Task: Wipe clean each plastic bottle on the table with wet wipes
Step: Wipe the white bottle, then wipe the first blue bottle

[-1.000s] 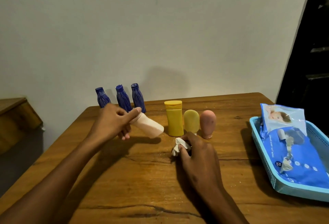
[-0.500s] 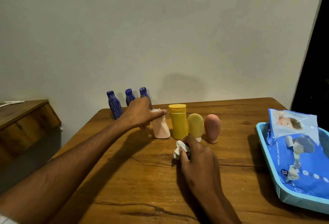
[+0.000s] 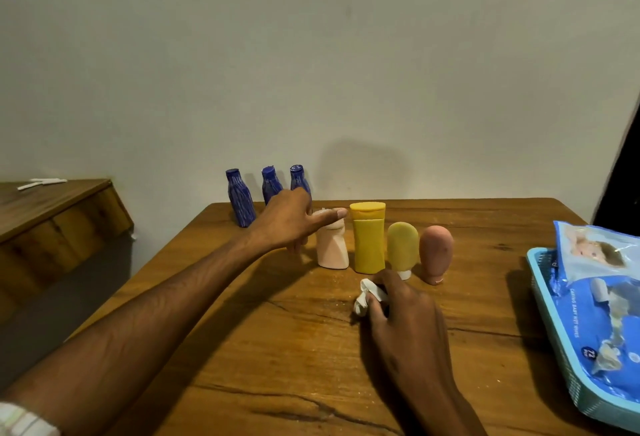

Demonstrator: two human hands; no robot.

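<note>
Left hand (image 3: pixel 289 219) reaches out, thumb atop upright pale pink bottle (image 3: pixel 332 248).

Left hand (image 3: pixel 291 224) hides two blue bottles' (image 3: pixel 272 184) bases; basket (image 3: pixel 554 300) cut off right.

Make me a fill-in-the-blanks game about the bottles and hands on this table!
1. The right hand holds a crumpled white ____.
2. By the wall stand ____ dark blue bottles.
3. The left hand touches the top of the pale ____ bottle.
4. The wet wipes pack lies in a light blue ____.

Missing words: wipe; three; pink; basket
</note>
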